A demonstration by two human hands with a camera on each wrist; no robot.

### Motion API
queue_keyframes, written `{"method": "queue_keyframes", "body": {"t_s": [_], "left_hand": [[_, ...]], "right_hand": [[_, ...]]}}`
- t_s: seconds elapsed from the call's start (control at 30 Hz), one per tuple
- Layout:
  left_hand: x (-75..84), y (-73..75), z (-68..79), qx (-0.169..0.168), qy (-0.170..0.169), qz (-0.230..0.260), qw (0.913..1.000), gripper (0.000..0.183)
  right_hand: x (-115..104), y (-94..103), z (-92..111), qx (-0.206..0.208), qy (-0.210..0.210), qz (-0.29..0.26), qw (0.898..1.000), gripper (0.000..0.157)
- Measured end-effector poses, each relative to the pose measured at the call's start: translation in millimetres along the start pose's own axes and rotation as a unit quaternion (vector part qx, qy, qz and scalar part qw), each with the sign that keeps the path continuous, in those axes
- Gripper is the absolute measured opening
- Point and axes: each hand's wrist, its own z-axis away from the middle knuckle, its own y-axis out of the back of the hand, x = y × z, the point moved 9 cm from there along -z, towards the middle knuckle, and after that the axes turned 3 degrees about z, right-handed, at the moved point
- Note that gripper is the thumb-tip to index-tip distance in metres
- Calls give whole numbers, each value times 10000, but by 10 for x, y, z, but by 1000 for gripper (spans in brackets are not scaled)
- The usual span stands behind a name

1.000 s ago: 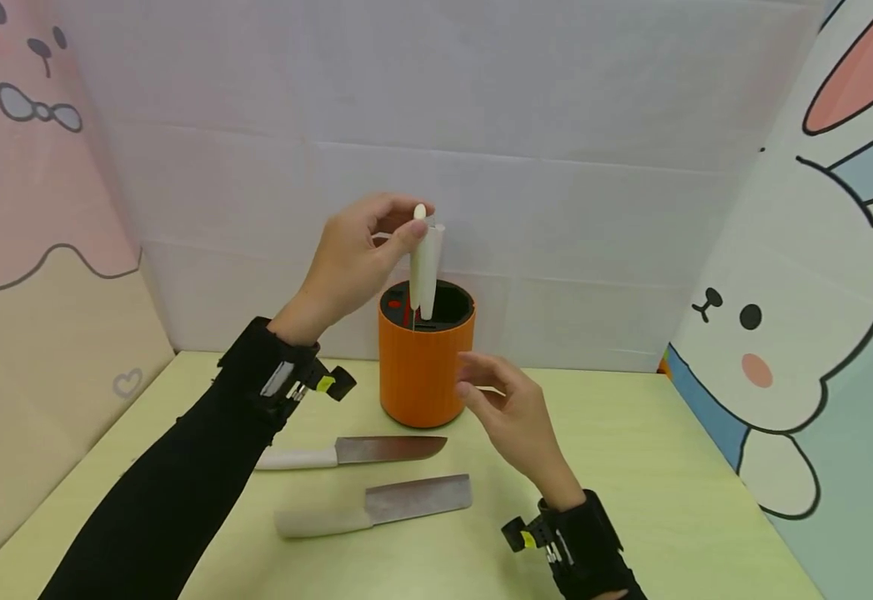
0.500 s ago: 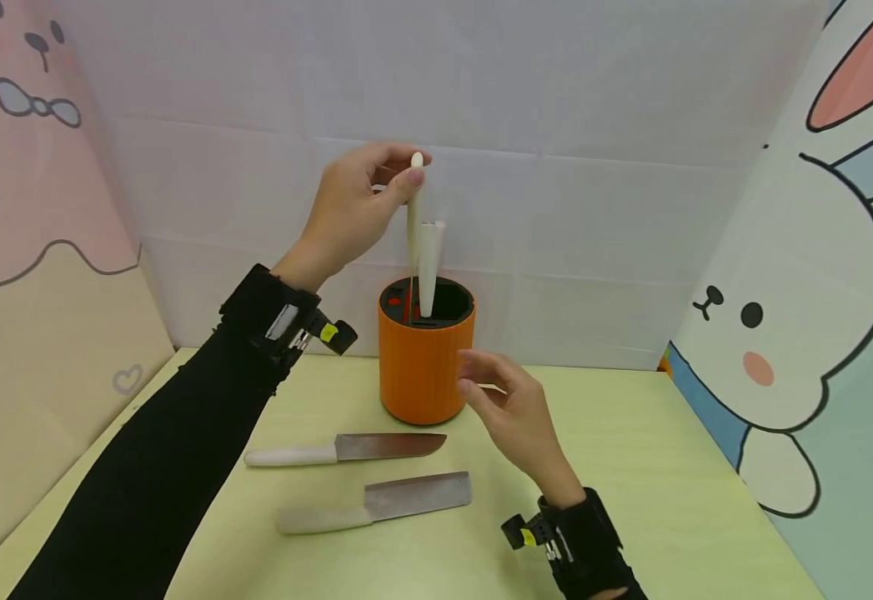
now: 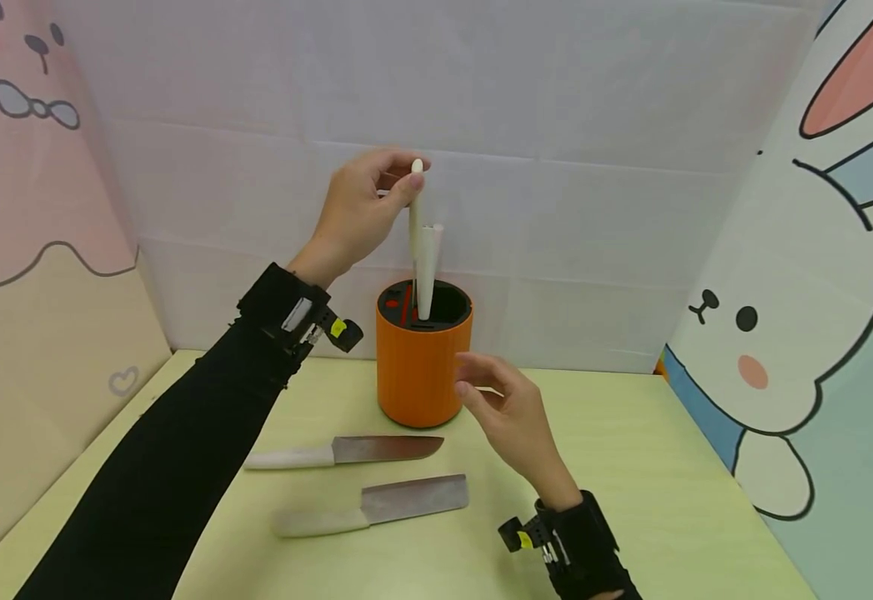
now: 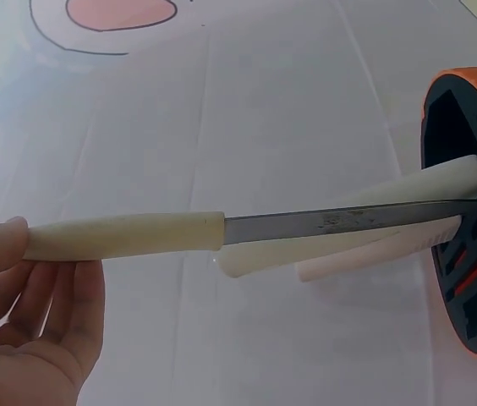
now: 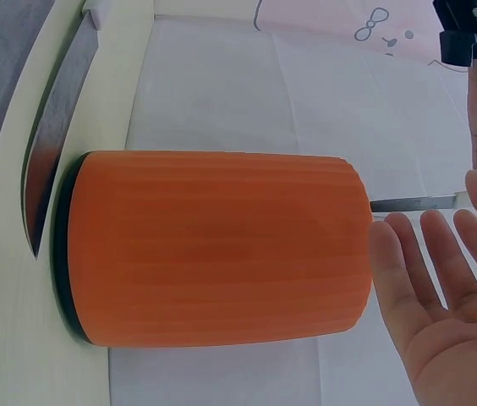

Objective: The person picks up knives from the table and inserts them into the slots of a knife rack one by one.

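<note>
My left hand (image 3: 361, 204) pinches the butt of a knife's pale handle (image 4: 128, 235) between thumb and fingers. This knife stands upright over the orange knife block (image 3: 423, 375), most of its narrow blade (image 4: 306, 224) showing and its tip end inside a slot in the dark top. Two other pale handles (image 4: 441, 182) stick up from the block beside the blade. My right hand (image 3: 507, 412) holds nothing. Its fingers are loosely bent at the block's right side, and in the right wrist view they lie near the top rim.
In front of the block, a pointed kitchen knife (image 3: 387, 448) and a cleaver (image 3: 413, 498) lie flat on the pale table (image 3: 676, 500), blades toward the right. A white sheet (image 3: 594, 250) hangs close behind the block, with cartoon-printed panels on both sides.
My left hand has risen with the knife, so its handle now stands clear above the block and blade shows below it. In the last half second it barely moves. The right hand stays put.
</note>
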Motion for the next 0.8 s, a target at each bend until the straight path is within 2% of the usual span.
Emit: {"method": "queue_keyframes", "body": {"t_s": [0.2, 0.43, 0.8], "left_hand": [[-113, -36, 43, -18, 68, -139, 9999, 24], [-183, -84, 82, -19, 104, -118, 9999, 23], [-301, -129, 148, -58, 92, -371, 9993, 25]], "right_hand": [[-7, -6, -2, -12, 0, -9, 10000, 33], [-13, -3, -3, 1, -21, 21, 10000, 32], [-10, -16, 2, -30, -73, -42, 10000, 32]]}}
